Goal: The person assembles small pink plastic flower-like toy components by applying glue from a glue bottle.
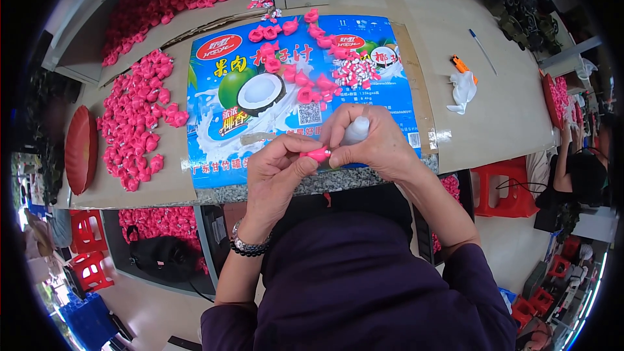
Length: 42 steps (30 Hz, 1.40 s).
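Between the thumb and fingers of my left hand (276, 168) is a small pink plastic piece (314, 154), above the near edge of the table. My right hand (380, 145) holds a small white squeeze bottle (357, 131) against its palm. Its thumb and finger come close to the pink piece's end, where a tiny pale part shows; whether they touch it I cannot tell. Beyond my hands, more pink pieces (304, 79) lie scattered on a blue printed cardboard sheet (214, 104). Beside them is a small heap of white and pink bits (356, 73).
A large pile of pink pieces (133, 120) spreads at the left, by a red dish (81, 149). More fill the far left (169, 0). On the right lie an orange-handled tool (464, 68), a crumpled white cloth (462, 91) and a pen (482, 51). A red stool (506, 188) stands at right.
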### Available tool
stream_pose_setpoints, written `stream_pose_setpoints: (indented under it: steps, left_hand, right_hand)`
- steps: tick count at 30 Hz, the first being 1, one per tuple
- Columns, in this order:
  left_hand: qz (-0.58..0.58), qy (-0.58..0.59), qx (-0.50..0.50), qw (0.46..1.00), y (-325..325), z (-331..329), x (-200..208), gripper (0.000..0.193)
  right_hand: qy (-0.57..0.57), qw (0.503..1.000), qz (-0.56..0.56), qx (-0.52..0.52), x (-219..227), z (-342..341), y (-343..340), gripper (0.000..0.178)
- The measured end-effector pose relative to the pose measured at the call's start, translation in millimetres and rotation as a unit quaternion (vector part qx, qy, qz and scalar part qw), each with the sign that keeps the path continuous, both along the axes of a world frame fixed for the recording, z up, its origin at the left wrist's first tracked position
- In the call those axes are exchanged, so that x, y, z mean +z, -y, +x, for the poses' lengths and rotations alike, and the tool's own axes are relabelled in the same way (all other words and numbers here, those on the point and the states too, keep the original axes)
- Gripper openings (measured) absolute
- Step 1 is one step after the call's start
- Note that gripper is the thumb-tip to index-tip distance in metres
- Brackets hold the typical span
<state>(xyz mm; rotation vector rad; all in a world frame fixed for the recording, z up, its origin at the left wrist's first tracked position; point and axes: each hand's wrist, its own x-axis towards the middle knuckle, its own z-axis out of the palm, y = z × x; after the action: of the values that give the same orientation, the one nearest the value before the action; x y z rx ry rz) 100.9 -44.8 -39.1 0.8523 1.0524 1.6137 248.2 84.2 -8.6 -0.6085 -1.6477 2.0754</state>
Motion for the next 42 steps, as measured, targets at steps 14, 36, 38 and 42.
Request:
stream_pose_setpoints:
  steps: [14, 36, 38, 42]
  left_hand:
    - [0.017, 0.024, 0.034, 0.999, 1.0, 9.4, -1.4, 0.018]
    - [-0.003, -0.406, 0.313, 0.858, 11.2, -89.4, 13.6, 0.022]
    - [-0.001, -0.501, 0.353, 0.79, 4.7, -106.4, 28.8, 0.027]
    - [-0.042, -0.734, 0.382, 0.561, -15.1, -89.6, 39.5, 0.036]
  right_hand:
    - [-0.044, 0.997, 0.022, -0.058, -15.2, -0.6, 11.0, 0.032]
    - [-0.024, 0.989, 0.08, -0.125, -17.0, 5.6, 8.8, 0.018]
    - [-0.023, 0.987, 0.085, -0.136, -21.4, 10.4, 4.4, 0.018]
    - [-0.027, 0.986, 0.068, -0.15, -27.9, 10.8, 3.7, 0.018]
